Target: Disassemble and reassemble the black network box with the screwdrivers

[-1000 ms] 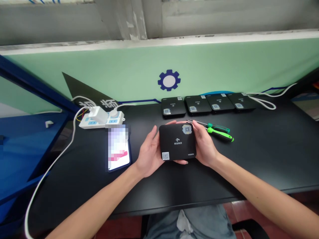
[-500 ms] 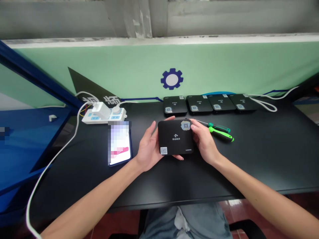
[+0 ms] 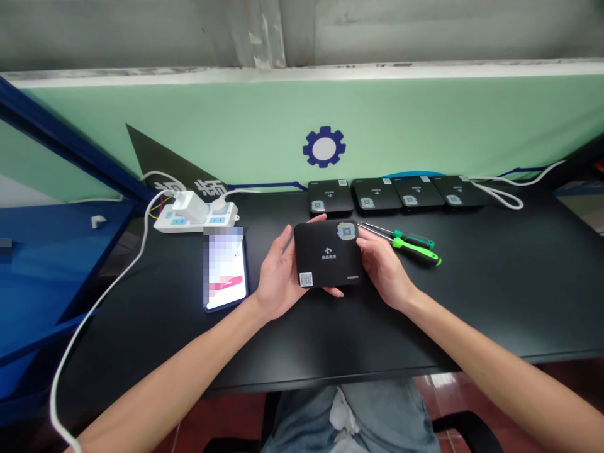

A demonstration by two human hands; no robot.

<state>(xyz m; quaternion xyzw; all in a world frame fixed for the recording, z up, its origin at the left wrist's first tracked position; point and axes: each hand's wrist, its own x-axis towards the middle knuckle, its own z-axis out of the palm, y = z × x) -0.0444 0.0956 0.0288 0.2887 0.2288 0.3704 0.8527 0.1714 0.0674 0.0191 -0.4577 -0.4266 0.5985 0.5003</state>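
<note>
A flat black set-top box [image 3: 325,255] is held above the table, its top face with a logo and two stickers turned towards me. My left hand [image 3: 279,277] supports it from the left and beneath, thumb raised and fingers passing behind it. At its right edge, my right hand [image 3: 384,267] grips it between thumb and fingers; part of those fingers is hidden. Just beyond my right hand lie two screwdrivers, one with a bright green handle [image 3: 418,251] and one with a dark green handle [image 3: 414,240].
Several similar black boxes [image 3: 331,190] line the back of the table [image 3: 509,283]. To the left lie a lit phone [image 3: 230,270] and a white power strip [image 3: 198,218] with plugs in it. A white cable [image 3: 101,296] runs down the left side. A green partition [image 3: 226,126] stands behind.
The box and both hands have shifted slightly left in the picture, and the box is a little more level. The view itself has moved slightly. Both hands still hold the box.
</note>
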